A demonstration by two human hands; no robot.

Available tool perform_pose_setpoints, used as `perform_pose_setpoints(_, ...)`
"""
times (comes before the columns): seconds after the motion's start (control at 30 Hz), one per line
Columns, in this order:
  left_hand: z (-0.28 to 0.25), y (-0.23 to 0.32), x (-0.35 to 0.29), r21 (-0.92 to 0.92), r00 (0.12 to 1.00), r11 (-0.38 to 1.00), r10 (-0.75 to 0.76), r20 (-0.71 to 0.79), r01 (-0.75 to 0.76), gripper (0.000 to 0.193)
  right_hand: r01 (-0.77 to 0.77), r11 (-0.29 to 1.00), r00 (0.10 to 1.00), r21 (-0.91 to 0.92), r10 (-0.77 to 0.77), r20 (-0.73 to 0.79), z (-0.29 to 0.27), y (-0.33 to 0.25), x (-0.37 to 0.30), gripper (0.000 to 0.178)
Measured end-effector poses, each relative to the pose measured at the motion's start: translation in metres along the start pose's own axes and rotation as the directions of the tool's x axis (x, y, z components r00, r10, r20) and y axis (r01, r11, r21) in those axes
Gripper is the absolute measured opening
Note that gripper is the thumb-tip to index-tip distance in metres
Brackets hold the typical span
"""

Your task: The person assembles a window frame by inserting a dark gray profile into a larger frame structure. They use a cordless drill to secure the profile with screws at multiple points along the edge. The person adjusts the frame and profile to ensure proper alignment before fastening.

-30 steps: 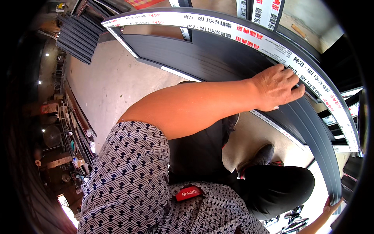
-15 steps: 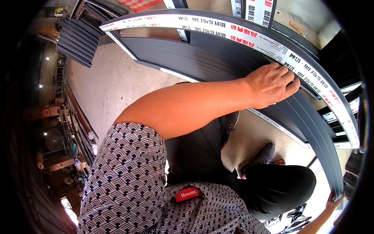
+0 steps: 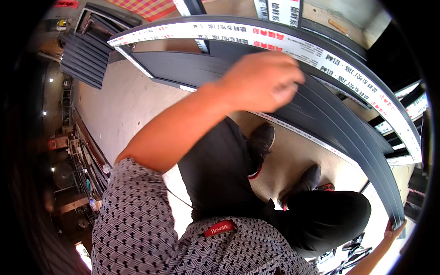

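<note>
The right hand (image 3: 393, 230), at 4 o'clock, grips the end of the dark strip (image 3: 378, 176), which curves down to it from about 1 o'clock. The left hand (image 3: 268, 81), at 1 o'clock, is blurred, its fingers curled in; whether it holds or touches anything, I cannot tell. The frame (image 3: 316, 52), banded with white tape, arcs from 11 to 3 o'clock. Bars (image 3: 86, 59) lie stacked at 10 o'clock; a shoe (image 3: 309, 178) stands nearer the centre, toward 4.
</note>
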State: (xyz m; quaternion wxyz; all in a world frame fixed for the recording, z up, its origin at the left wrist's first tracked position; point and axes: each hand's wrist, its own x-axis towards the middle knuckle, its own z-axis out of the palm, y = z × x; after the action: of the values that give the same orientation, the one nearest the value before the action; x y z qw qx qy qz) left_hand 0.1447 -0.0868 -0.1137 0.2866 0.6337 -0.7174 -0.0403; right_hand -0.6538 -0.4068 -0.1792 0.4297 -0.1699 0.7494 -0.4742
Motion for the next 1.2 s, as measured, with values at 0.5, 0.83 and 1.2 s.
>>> perform_pose_setpoints(0.5,-0.025,-0.157,-0.092,-0.686,0.464,0.367,-0.885,-0.049,0.628,0.032,-0.046,0.996,0.999,-0.071,0.045,-0.017,0.011,0.005,0.015,0.056)
perform_pose_setpoints(0.83,-0.015,-0.150,-0.082,-0.899,0.405,0.229,-0.912,-0.064,0.374,0.026,-0.116,0.990,0.993,-0.081,0.114,-0.028,0.012,0.002,0.036,0.064)
perform_pose_setpoints(1.2,0.001,-0.148,-0.068,-0.930,0.400,0.261,-0.905,-0.142,0.260,0.030,-0.058,0.997,0.997,-0.054,0.061,0.050,0.010,-0.024,0.089,0.062)
